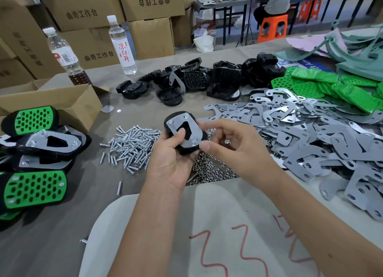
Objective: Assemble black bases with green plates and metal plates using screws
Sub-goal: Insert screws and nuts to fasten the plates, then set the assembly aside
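Your left hand (172,152) cradles a black base (186,135) over the middle of the desk (62,225), fingers curled under it and thumb pressed on the metal plate (184,131) on top, where screw ends poke up at the corners. Your right hand (234,146) hovers just beside it, fingers loosely curled, with small nuts (227,141) cupped in the palm; the index fingertip touches the plate's edge.

Containers first: an open cardboard box (62,104) sits at the left, its contents hidden from here. Two water bottles (122,44) stand behind it, one holding brownish liquid low down.

On the desk, loose screws (130,148) lie heaped left of your hands, a nut pile (211,169) under them. Finished assemblies (35,152) stack at the left, some green side up. Bare black bases (207,77) pile at the back, loose metal plates (310,135) spread wide on the right, green plates (331,86) beyond them. A pale sheet with red scribbles (228,245) covers the near edge.

Stacked cartons (103,17) wall the back left, and a person sits on an orange stool (272,26) at a far bench.
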`<state>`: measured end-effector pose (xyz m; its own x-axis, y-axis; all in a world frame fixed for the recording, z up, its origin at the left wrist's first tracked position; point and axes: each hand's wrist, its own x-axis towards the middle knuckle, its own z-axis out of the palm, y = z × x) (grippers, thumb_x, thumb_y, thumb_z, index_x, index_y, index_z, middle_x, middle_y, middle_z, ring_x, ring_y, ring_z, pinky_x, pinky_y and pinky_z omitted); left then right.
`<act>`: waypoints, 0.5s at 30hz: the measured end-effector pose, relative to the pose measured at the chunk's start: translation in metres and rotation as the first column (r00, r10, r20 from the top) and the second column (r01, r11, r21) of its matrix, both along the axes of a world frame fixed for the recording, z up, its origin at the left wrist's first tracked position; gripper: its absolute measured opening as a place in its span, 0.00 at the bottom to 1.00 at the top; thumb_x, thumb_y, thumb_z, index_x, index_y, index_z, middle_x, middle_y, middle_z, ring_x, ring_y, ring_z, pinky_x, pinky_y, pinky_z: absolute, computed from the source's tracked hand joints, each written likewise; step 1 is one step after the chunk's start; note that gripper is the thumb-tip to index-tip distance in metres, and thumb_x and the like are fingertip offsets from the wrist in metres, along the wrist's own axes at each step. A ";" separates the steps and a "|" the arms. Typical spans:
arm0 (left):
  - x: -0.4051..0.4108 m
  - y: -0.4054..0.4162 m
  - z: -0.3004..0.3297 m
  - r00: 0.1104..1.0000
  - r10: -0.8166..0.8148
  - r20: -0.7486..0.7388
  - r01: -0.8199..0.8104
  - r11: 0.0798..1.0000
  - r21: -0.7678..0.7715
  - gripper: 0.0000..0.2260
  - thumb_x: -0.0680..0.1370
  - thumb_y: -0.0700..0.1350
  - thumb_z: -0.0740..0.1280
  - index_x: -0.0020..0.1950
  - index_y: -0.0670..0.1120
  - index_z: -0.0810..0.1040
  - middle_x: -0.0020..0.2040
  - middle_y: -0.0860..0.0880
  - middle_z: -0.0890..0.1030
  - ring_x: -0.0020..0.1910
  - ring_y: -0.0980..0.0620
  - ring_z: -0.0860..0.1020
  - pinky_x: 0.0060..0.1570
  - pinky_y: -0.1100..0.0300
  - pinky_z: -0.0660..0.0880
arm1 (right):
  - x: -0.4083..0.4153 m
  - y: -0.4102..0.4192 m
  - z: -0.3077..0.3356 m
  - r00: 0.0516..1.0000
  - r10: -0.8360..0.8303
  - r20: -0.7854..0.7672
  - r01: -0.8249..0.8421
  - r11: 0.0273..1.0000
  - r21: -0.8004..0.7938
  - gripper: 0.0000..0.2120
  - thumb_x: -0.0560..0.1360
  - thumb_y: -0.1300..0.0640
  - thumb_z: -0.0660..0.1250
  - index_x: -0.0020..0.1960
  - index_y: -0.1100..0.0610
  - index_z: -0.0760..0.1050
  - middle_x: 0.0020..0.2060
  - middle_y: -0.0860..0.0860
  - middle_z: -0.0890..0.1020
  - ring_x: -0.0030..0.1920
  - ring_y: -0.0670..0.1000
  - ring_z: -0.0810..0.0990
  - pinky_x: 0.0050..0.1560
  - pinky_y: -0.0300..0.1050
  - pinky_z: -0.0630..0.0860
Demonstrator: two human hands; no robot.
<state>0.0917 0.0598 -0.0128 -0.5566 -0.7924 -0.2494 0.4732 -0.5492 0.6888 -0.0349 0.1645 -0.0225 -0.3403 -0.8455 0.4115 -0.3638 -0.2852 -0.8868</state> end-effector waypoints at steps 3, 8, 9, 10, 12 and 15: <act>-0.002 0.001 0.000 0.999 0.016 -0.046 -0.014 0.999 0.033 0.14 0.83 0.32 0.59 0.64 0.41 0.78 0.57 0.33 0.84 0.53 0.38 0.86 0.52 0.44 0.83 | 0.007 0.001 0.006 0.998 0.063 -0.019 -0.062 0.996 0.057 0.04 0.77 0.55 0.76 0.43 0.52 0.85 0.27 0.47 0.69 0.28 0.46 0.66 0.32 0.39 0.64; 0.000 -0.006 0.003 0.995 0.074 -0.071 -0.069 0.996 0.061 0.16 0.84 0.31 0.57 0.70 0.38 0.74 0.61 0.31 0.82 0.61 0.36 0.83 0.57 0.40 0.81 | -0.002 0.004 0.003 1.000 -0.024 0.016 0.025 0.997 -0.073 0.24 0.81 0.52 0.70 0.32 0.65 0.73 0.23 0.51 0.62 0.24 0.43 0.61 0.27 0.30 0.62; 0.000 -0.005 0.003 0.996 0.065 -0.064 -0.062 0.997 0.048 0.15 0.83 0.31 0.58 0.69 0.39 0.75 0.58 0.33 0.84 0.57 0.38 0.85 0.54 0.42 0.83 | 0.002 0.003 0.004 1.000 -0.011 0.007 0.011 0.999 -0.041 0.17 0.81 0.51 0.70 0.41 0.63 0.82 0.23 0.50 0.66 0.24 0.43 0.64 0.29 0.31 0.64; 0.000 -0.004 0.003 0.997 0.056 -0.045 -0.054 0.998 0.040 0.15 0.83 0.32 0.58 0.67 0.39 0.76 0.54 0.35 0.86 0.53 0.39 0.86 0.50 0.44 0.84 | 0.004 0.002 0.004 0.999 0.016 -0.037 -0.016 1.000 -0.005 0.13 0.80 0.49 0.69 0.53 0.58 0.86 0.24 0.50 0.68 0.25 0.46 0.67 0.31 0.34 0.65; -0.002 0.001 0.003 0.998 0.058 -0.011 -0.057 0.998 0.037 0.15 0.83 0.32 0.59 0.67 0.40 0.76 0.54 0.35 0.86 0.52 0.39 0.86 0.49 0.44 0.84 | 0.007 0.001 0.004 0.995 0.074 -0.065 -0.068 0.995 0.078 0.14 0.79 0.44 0.69 0.57 0.51 0.86 0.24 0.50 0.70 0.26 0.47 0.68 0.32 0.38 0.64; -0.002 -0.001 0.004 0.992 0.130 -0.011 -0.129 0.990 0.064 0.17 0.83 0.31 0.58 0.71 0.39 0.74 0.61 0.32 0.82 0.60 0.37 0.83 0.55 0.41 0.82 | 0.003 0.005 0.006 0.999 0.035 0.039 -0.035 0.999 0.023 0.29 0.81 0.42 0.67 0.29 0.60 0.70 0.21 0.48 0.67 0.23 0.41 0.65 0.28 0.33 0.62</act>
